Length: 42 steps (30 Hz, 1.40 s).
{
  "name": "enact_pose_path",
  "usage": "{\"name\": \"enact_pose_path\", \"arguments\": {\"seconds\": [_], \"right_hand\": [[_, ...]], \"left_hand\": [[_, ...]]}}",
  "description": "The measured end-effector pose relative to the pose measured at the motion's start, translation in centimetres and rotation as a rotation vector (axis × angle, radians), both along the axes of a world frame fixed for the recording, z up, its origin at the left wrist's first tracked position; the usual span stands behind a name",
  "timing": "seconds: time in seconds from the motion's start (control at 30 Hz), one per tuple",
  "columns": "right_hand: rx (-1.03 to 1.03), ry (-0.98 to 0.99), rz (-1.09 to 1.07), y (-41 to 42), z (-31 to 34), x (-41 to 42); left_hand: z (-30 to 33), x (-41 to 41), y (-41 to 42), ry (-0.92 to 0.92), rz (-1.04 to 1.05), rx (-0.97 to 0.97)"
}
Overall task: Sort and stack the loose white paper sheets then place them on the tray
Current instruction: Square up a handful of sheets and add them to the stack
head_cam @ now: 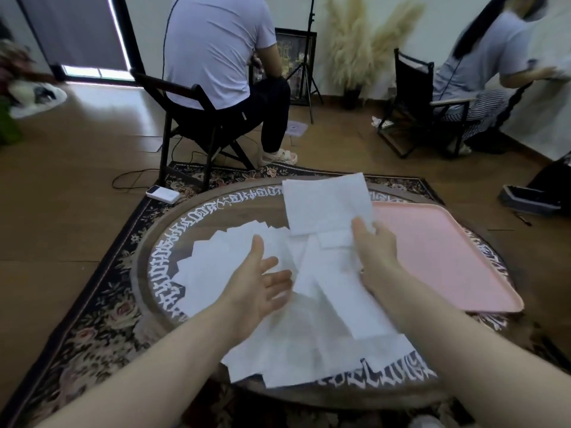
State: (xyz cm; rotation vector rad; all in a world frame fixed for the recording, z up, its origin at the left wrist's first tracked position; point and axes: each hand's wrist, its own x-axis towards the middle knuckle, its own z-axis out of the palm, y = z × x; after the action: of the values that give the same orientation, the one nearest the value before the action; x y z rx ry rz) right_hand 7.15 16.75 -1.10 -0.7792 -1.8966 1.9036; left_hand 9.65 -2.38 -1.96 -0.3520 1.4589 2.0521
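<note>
Several loose white paper sheets (312, 322) lie spread and overlapping on the round table (148, 242). My right hand (375, 245) pinches one white sheet (326, 205) by its lower right corner and holds it lifted above the pile. My left hand (262, 279) hovers palm up with relaxed fingers over the sheets at the left and holds nothing. The pink tray (438, 254) lies on the right side of the table, with no paper on its visible surface.
The table stands on a patterned rug (102, 307). A white power bank (162, 194) lies on the rug beyond the table. Two people sit on black folding chairs (191, 118) behind, and a dark case (531, 199) lies on the floor at the right.
</note>
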Motion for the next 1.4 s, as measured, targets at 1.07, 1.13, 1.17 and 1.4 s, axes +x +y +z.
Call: {"name": "enact_pose_path", "arguments": {"seconds": [1.07,1.13,1.17,1.4], "right_hand": [[0.655,-0.533,0.747,7.8,-2.6,7.0],[0.656,-0.559,0.760,7.5,-2.5,6.8],[0.652,-0.573,0.758,7.4,-2.4,6.8],[0.723,-0.463,0.646,8.1,-1.4,7.0]], "left_hand": [[-1.3,2.2,0.1,0.976,-0.511,-1.277],[-1.8,2.9,1.0,1.008,-0.665,-1.247],[-2.1,3.1,1.3,1.010,-0.710,-1.241],[-2.4,3.0,1.4,0.968,-0.646,-1.150]]}}
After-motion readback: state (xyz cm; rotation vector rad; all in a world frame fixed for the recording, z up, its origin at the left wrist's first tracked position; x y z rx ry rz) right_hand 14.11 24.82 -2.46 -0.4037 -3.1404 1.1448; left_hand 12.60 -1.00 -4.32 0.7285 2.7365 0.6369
